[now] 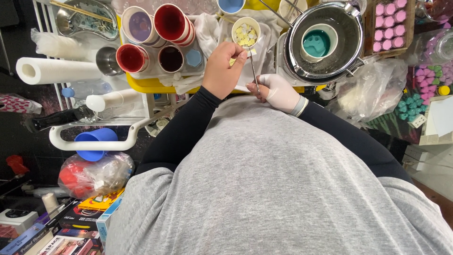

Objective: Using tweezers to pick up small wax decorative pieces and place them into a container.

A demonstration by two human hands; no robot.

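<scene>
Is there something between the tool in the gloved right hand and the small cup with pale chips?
Nothing visible blocks it. The thin metal tool in the gloved right hand points straight up to the small cup, which the left hand touches from below.

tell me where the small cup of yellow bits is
Head view, top centre: the small cup sits just above the left hand, left of the metal pot.

Left hand [222,71] hides the small cup's [246,32] near side; blue cup [230,5] cut off at top edge; cup contents too small to identify.
</scene>
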